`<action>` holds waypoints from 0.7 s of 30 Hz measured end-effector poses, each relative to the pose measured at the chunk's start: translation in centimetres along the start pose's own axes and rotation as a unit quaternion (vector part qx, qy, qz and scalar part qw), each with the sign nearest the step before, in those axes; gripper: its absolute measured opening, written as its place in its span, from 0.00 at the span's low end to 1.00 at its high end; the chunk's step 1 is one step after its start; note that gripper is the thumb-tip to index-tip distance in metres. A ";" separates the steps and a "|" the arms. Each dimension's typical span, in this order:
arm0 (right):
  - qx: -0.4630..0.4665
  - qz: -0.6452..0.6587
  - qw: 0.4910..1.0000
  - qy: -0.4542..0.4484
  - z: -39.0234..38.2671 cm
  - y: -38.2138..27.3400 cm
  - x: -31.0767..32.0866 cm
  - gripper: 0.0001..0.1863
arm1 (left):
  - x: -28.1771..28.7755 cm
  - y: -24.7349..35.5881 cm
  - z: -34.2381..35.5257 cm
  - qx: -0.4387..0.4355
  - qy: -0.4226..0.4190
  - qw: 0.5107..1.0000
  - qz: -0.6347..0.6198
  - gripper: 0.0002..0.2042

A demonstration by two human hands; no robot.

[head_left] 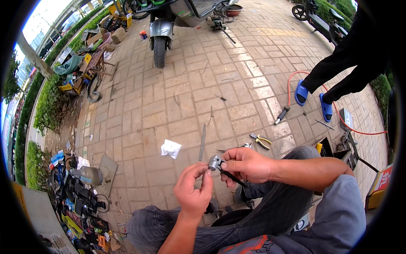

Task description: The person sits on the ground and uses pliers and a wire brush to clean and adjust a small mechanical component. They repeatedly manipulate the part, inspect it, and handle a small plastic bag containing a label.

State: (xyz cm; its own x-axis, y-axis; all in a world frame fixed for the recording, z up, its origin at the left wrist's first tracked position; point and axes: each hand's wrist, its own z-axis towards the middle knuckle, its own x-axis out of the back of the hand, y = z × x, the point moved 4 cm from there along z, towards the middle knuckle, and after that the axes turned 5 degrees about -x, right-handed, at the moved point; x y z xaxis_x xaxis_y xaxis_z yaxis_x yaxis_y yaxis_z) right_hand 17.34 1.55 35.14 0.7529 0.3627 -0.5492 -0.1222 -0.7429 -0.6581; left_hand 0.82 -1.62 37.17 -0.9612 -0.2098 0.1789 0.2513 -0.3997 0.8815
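Note:
A small silver metal fitting with a black rod-like stem [215,162] is held up between my two hands, above my lap. My left hand [193,188] is closed, with thumb and fingertips pinching the round silver end. On the other side, my right hand [249,164] grips the piece where silver meets black; the stem slants down past its fingers. Just beyond my right hand, yellow-handled pliers [261,141] lie on the paving. A long flat metal strip [202,142] and a crumpled white paper [171,148] rest farther left.
A scooter's front wheel [159,51] stands ahead. To the right are a person's blue slippers [301,93], a red air hose [289,89], a black-handled tool [282,115] and an open toolbox [347,155]. Heaped parts and a metal canister [89,175] lie at left.

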 end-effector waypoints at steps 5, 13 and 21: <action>0.016 -0.011 0.999 0.047 0.1 0.1 -0.1 0.13 | -0.1 0.7 0.5 -0.142 -0.011 0.974 0.176 0.07; 0.032 -0.128 0.986 0.098 0.0 0.0 -0.5 0.14 | -0.7 -0.5 0.3 -0.101 -0.064 0.962 0.245 0.08; 0.011 -0.108 0.991 0.084 0.1 -0.2 -0.7 0.14 | -0.7 -0.9 0.4 -0.093 -0.070 0.954 0.277 0.08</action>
State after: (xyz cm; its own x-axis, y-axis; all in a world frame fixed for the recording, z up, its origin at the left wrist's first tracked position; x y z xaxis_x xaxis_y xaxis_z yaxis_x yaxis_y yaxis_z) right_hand 16.78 1.48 35.58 0.8595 0.4119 -0.3026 0.0404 -0.6450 -0.7631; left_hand 1.21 -0.74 36.41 -0.6774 -0.3190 0.6628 0.7285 -0.4159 0.5443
